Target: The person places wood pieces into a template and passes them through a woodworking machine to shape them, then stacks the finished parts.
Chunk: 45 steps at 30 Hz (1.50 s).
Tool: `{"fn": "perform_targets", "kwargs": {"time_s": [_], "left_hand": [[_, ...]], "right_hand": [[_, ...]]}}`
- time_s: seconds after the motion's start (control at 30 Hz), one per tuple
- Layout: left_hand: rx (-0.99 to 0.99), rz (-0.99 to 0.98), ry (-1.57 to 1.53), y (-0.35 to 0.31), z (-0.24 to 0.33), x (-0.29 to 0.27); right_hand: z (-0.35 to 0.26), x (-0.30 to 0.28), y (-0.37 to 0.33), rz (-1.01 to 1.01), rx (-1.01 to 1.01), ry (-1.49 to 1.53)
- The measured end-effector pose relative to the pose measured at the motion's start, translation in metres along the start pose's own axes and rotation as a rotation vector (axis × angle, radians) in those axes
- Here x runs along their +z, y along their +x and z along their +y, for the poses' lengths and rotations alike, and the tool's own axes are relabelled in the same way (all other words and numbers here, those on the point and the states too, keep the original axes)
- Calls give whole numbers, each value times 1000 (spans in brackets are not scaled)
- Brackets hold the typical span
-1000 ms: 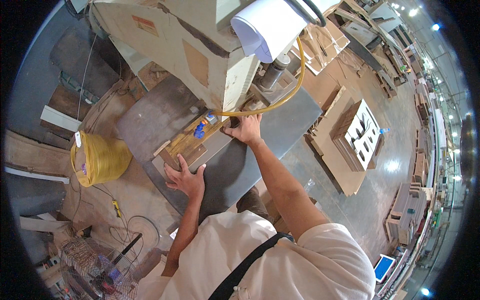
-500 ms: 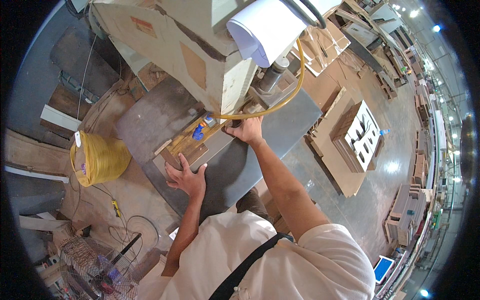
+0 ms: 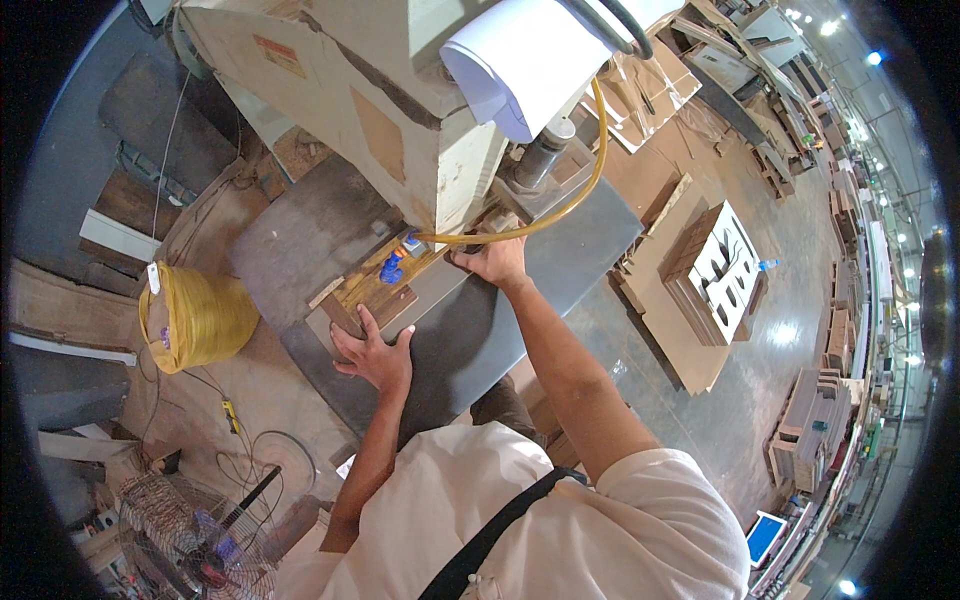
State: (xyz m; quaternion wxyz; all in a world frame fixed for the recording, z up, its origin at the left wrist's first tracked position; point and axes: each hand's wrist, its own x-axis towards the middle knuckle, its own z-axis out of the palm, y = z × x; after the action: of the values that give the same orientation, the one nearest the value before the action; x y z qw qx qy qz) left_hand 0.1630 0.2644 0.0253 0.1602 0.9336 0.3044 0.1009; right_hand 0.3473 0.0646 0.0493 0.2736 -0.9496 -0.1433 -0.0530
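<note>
My left hand (image 3: 376,358) lies with spread fingers on the near left end of a flat grey-brown board (image 3: 432,286). A wooden strip jig (image 3: 362,290) rests along the board's far side, by those fingertips. At the board's other end is my right hand (image 3: 496,264), its thumb bent against the edge and its fingers curled round it, partly hidden near the machine. A blue nozzle (image 3: 392,266) hangs over the wood between my hands. The dark metal table (image 3: 450,345) carries the board.
A large cream machine (image 3: 400,130) stands over the table, with white paper (image 3: 520,60) on it. A yellow hose (image 3: 590,180) arches past my right hand. To the left sit a yellow sack (image 3: 205,320) and a fan (image 3: 195,545); stacked cut panels (image 3: 715,275) lie on the right.
Both hands keep nearly the same places on the board. The blue nozzle, the paper and the machine appear shifted slightly left in the view.
</note>
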Motion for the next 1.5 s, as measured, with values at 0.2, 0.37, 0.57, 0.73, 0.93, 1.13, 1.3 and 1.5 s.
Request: {"fn": "perform_targets", "kwargs": {"time_s": [0.2,0.37,0.57,0.73,0.93,1.13,1.3,1.5], "left_hand": [[37,28,18,0,1,3],[41,36,19,1,4,7],[23,20,14,2,7,10],[22,16,2,3,10,12],[12,3,-19,3,17,10],[9,4,-13,4,18,14],[18,9,-29,4,23,14],[14,16,-41,4,27,15]], "right_hand": [[17,13,4,-1,0,63],[29,21,8,-47,31,71],[34,24,10,-38,19,71],[39,24,11,-62,33,73],[48,27,11,-44,5,44],[55,33,8,51,-64,-115],[55,27,7,81,-65,-68],[56,23,9,182,-89,-96]]}}
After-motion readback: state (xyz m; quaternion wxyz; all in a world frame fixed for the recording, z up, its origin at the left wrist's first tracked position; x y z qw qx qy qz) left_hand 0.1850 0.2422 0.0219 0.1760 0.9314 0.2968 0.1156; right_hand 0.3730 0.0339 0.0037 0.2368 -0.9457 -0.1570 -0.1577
